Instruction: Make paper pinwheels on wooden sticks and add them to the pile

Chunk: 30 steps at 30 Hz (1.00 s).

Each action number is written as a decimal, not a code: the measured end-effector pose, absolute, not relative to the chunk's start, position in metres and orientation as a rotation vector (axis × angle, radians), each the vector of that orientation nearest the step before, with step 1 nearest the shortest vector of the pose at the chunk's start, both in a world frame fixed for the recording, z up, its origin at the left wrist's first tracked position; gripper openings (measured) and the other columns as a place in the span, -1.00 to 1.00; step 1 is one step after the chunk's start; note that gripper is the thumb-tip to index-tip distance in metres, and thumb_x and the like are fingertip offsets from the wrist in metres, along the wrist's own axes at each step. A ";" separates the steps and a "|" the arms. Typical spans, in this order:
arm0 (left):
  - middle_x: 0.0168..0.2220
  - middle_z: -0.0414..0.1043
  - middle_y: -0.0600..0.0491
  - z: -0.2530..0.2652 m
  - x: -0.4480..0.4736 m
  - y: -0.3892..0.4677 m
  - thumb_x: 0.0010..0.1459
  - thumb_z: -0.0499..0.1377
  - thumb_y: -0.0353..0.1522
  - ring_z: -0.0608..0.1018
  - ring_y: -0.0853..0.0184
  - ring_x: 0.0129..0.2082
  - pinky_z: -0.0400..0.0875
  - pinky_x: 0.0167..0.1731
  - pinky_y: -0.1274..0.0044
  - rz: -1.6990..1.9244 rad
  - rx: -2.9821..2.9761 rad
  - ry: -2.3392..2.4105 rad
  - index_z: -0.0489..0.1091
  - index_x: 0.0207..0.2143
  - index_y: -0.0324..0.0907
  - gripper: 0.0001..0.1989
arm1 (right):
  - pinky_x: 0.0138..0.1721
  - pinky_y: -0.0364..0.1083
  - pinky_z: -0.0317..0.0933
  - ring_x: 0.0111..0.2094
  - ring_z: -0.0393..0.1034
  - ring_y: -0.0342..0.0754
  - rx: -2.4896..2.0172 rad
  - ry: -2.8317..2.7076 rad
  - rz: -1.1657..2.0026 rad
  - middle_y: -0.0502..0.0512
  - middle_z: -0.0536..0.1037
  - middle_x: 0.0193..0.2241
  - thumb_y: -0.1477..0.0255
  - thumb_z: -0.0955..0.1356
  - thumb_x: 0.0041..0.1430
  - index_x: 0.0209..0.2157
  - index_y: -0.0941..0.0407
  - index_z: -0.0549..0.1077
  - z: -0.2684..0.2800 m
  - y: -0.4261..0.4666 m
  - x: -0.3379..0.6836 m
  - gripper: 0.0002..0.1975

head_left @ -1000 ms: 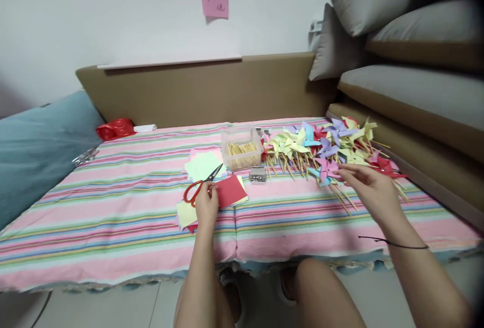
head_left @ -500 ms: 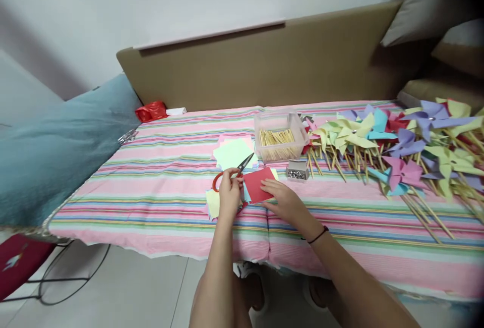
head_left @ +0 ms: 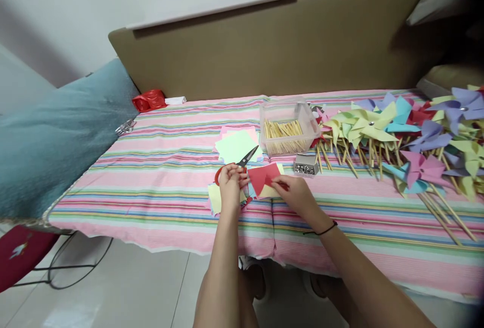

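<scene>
A red paper square (head_left: 258, 178) lies on a stack of coloured paper, its right corner lifted and bent over. My right hand (head_left: 297, 198) pinches that corner between thumb and fingers. At the square's left edge, my left hand (head_left: 231, 186) has its fingers apart, fingertips near or on the paper. Scissors (head_left: 247, 157) with orange handles lie beneath and behind my left hand, blades pointing up and right; part of the handles is hidden. Yellow paper pieces (head_left: 215, 198) show below my left wrist. Pale green sheets (head_left: 238, 145) lie just beyond the scissors.
A clear plastic box (head_left: 289, 146) holds many thin wooden sticks. By it stands a small box (head_left: 306, 165) of metal fasteners. Paper pinwheels (head_left: 378, 121) on sticks pile up at the right. A red plastic bag (head_left: 149, 100) lies far left on the striped cloth (head_left: 151, 176).
My right hand has gone from lying flat on the red paper to pinching its corner and lifting it. My left fingers have spread a little. The view has tilted slightly down.
</scene>
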<state>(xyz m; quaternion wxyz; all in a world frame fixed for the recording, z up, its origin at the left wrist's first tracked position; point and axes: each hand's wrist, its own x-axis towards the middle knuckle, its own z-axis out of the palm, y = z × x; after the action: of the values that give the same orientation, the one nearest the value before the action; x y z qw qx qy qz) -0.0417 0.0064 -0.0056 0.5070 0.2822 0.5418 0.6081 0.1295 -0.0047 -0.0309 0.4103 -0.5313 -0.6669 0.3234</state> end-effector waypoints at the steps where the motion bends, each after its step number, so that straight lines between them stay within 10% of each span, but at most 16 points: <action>1: -0.40 0.35 0.10 -0.006 -0.039 0.006 -0.10 0.11 -0.47 0.46 0.48 -0.50 0.49 -0.35 0.46 1.463 0.600 1.289 0.24 -0.33 -0.19 -0.79 | -0.39 -0.09 0.26 -0.46 0.46 0.00 -1.362 -1.596 0.830 0.06 0.57 -0.52 0.33 0.32 0.07 -0.50 0.11 0.48 -0.030 -0.004 0.130 -0.82; 16: -0.28 0.39 0.04 -0.014 -0.012 0.006 -0.01 0.07 -0.26 0.52 0.38 -0.30 0.39 -0.25 0.46 1.160 0.689 1.275 0.17 -0.35 -0.14 -0.81 | -0.58 -0.15 0.16 -0.60 0.28 -0.11 -1.382 -0.983 0.968 -0.05 0.40 -0.65 0.21 0.32 0.00 -0.46 0.10 0.35 -0.032 0.005 0.139 -0.76; 30: -0.08 0.35 -0.24 -0.003 0.032 0.023 -0.08 0.18 -0.54 0.42 -0.03 -0.05 0.25 -0.09 0.24 0.394 1.648 1.881 0.32 -0.24 -0.25 -0.72 | -0.45 -0.12 0.34 -0.52 0.46 -0.09 -1.104 -0.629 0.957 0.01 0.57 -0.53 0.38 0.49 -0.27 -0.42 0.10 0.36 -0.006 0.008 0.179 -0.68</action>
<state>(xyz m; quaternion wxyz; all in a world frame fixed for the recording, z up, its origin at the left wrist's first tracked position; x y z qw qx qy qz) 0.0318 0.0228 -0.0026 0.3004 0.6209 0.7087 0.1485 0.1787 0.0082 -0.0063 0.7001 -0.4955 -0.2823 0.4297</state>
